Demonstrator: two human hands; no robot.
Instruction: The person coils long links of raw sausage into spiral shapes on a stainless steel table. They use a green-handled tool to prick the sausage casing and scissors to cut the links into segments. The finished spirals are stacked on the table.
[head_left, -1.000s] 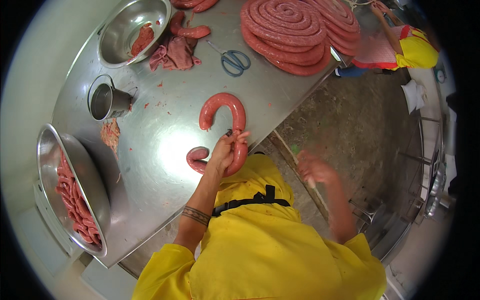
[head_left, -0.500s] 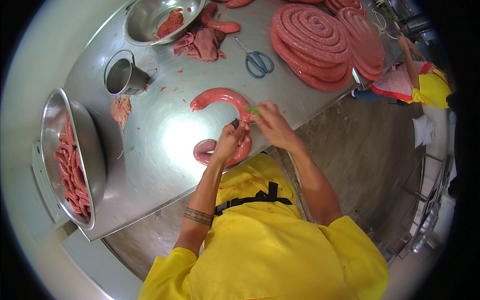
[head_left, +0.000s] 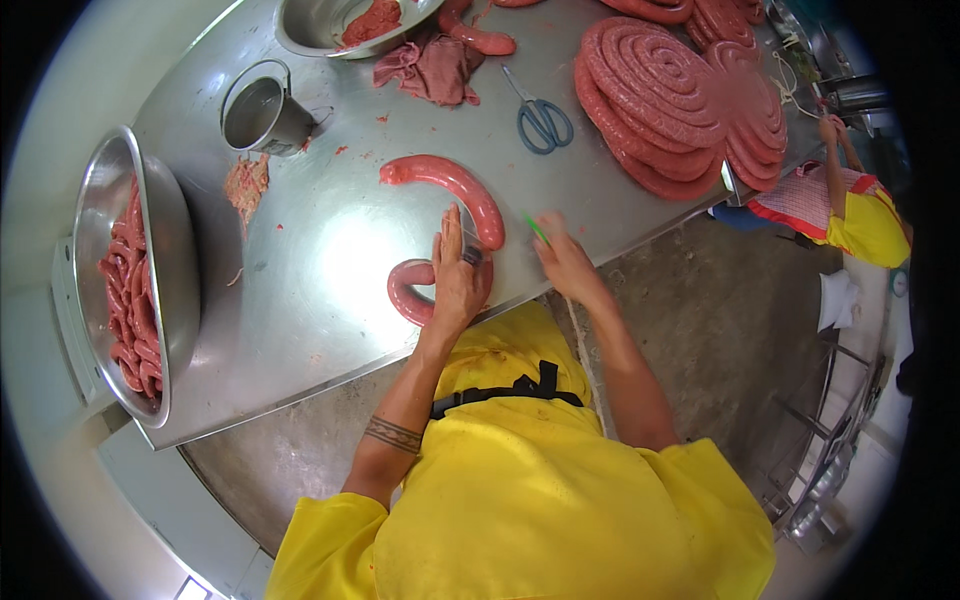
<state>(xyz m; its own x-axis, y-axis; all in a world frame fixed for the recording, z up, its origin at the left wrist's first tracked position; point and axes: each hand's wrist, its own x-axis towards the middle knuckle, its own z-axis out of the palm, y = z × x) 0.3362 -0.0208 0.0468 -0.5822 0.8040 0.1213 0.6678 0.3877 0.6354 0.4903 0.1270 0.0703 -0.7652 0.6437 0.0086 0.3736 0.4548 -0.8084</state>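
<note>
A curved length of pink sausage (head_left: 445,178) lies on the steel table just beyond my left hand (head_left: 457,275). That hand rests with fingers stretched out over a second curled sausage (head_left: 404,292), hiding part of it; a dark ring-like band (head_left: 472,255) shows at its fingers. To the right, over the table's near edge, my right hand (head_left: 568,262) is closed round a small bright green tool (head_left: 537,229), partly hidden and blurred by motion. The right hand is apart from both sausages.
Blue-handled scissors (head_left: 543,125) lie beyond the hands. Large sausage coils (head_left: 655,100) are stacked far right. A metal pail (head_left: 262,115), a pink cloth (head_left: 435,68), a steel bowl (head_left: 330,45) and a basin (head_left: 160,270) of sausages stand around. Another person (head_left: 850,210) works at the far right.
My left hand has gone from pinching the sausage to lying with fingers extended. My right hand has drawn away to the right with the green tool. The view has shifted slightly.
</note>
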